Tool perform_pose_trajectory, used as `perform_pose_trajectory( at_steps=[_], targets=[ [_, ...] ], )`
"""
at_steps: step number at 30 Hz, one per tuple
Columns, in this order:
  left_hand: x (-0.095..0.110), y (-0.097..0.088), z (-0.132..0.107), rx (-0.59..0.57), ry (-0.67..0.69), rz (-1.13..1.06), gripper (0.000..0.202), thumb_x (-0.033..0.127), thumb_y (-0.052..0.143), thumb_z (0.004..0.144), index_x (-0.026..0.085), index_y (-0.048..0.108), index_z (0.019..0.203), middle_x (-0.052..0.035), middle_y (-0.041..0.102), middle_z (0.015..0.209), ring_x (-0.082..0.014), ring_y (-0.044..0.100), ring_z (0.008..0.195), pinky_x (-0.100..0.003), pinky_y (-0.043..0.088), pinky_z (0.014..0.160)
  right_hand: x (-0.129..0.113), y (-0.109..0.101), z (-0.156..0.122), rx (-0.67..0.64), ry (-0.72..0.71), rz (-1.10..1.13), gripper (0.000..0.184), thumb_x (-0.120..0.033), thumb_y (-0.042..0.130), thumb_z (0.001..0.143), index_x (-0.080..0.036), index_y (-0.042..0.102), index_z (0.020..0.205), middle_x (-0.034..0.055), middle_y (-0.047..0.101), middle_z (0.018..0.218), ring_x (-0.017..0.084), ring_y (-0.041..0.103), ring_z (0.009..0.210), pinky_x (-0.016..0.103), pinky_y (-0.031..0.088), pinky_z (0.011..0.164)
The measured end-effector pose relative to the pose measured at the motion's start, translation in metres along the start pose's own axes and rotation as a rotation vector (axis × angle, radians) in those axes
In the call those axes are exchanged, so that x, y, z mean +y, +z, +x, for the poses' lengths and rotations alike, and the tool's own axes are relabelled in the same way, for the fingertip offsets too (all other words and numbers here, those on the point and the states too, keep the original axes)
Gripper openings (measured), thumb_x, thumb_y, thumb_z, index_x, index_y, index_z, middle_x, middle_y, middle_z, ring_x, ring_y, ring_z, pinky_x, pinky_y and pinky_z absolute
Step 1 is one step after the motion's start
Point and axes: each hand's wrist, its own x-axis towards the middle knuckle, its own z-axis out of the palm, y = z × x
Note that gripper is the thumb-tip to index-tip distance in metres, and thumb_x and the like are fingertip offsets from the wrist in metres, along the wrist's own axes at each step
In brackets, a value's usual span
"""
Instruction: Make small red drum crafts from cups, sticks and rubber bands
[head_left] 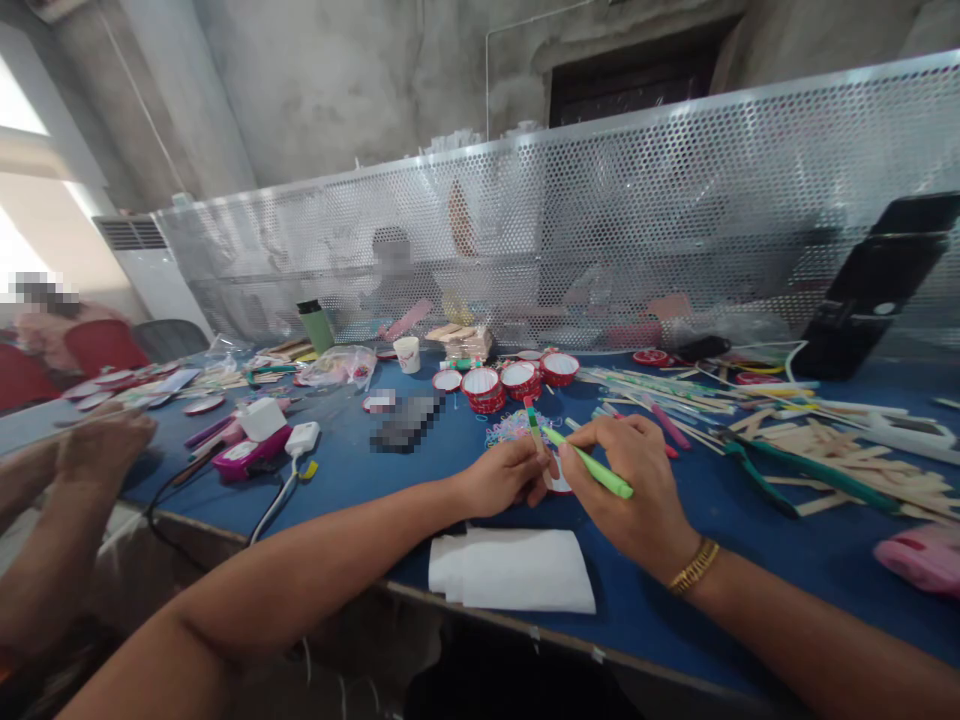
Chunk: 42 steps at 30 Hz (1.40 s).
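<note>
My right hand (pixel 637 490) is closed around a light green stick (pixel 592 465) that slants up to the left over the blue table (pixel 360 470). My left hand (pixel 506 475) is closed in a pinch on another coloured stick (pixel 532 420) that points away from me. A small red-and-white paper cup (pixel 559 482) lies between the two hands, mostly hidden by my fingers. Just beyond my hands is a heap of small coloured rubber bands (pixel 506 430).
Several red-and-white paper cups (pixel 517 378) stand behind the hands. Coloured and plain wooden sticks (pixel 825 440) and green-handled pliers (pixel 787 470) lie right. A folded white tissue (pixel 514 570) sits at the near edge. Another person's hands (pixel 105 445) rest left, by a pink device (pixel 251 455) with cables.
</note>
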Motion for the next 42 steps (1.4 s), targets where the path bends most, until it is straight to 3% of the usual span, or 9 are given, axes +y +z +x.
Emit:
perform_pose_trajectory(
  at_steps=[14,28,42],
  targets=[
    [0.003,-0.001,-0.001,-0.025,0.013,0.047,0.046,0.062,0.04,0.091,0.018,0.044,0.079,0.0051,0.048,0.054,-0.0069,0.036,0.043,-0.021,0.028,0.043,-0.005,0.001,0.001,-0.061,0.012,0.051,0.013,-0.028,0.054,0.09,-0.021,0.056,0.078,-0.0006,0.061,0.071,0.016,0.054,0.066,0.041,0.033,0.086],
    [0.0,-0.001,0.0,0.005,-0.018,0.033,0.047,0.062,0.039,0.091,0.018,0.046,0.077,0.0047,0.049,0.052,-0.0065,0.035,0.042,-0.02,0.028,0.043,0.005,0.001,-0.001,0.016,-0.001,-0.03,0.01,-0.027,0.055,0.089,-0.022,0.055,0.08,-0.0015,0.063,0.072,0.017,0.056,0.067,0.039,0.034,0.082],
    [0.003,-0.001,-0.001,-0.017,0.006,0.015,0.044,0.06,0.041,0.091,0.018,0.045,0.079,0.005,0.048,0.054,-0.0068,0.035,0.043,-0.02,0.027,0.043,-0.005,0.0,0.0,-0.051,0.013,0.034,0.013,-0.028,0.054,0.09,-0.022,0.056,0.079,-0.0005,0.062,0.071,0.017,0.055,0.067,0.041,0.034,0.085]
  ],
)
